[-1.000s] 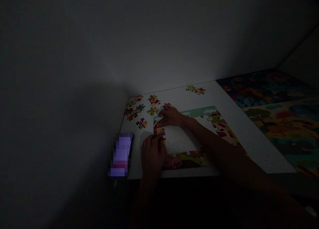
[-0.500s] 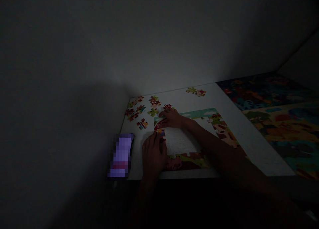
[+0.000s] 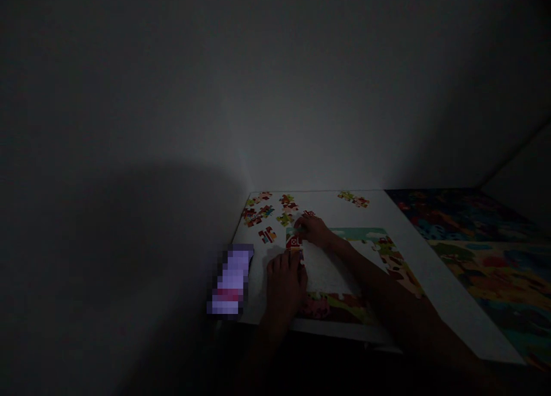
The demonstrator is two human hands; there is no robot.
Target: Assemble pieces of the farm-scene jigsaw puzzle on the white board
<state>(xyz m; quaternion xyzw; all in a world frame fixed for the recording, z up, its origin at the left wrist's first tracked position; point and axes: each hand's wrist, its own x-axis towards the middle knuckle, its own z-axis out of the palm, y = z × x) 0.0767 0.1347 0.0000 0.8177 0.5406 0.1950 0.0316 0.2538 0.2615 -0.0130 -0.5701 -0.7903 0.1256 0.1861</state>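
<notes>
A partly built jigsaw puzzle (image 3: pixel 370 252) lies on a white table (image 3: pixel 439 292) in dim light. My left hand (image 3: pixel 284 280) rests flat on the puzzle's left edge, fingertips at a red barn section (image 3: pixel 294 242). My right hand (image 3: pixel 315 231) presses on the top left corner of the puzzle, fingers bent over the pieces there. Several loose pieces (image 3: pixel 267 211) lie scattered at the table's far left corner, just beyond my right hand.
A blurred lit phone (image 3: pixel 231 280) lies at the table's left edge, beside my left hand. A colourful play mat (image 3: pixel 482 241) covers the surface to the right. Two loose pieces (image 3: pixel 353 198) sit by the back wall. The surroundings are dark.
The view has tilted upward and shifted left, so the table sits lower and further right in frame. Both hands stay on the puzzle's left side, the right hand slightly closer to the barn pieces.
</notes>
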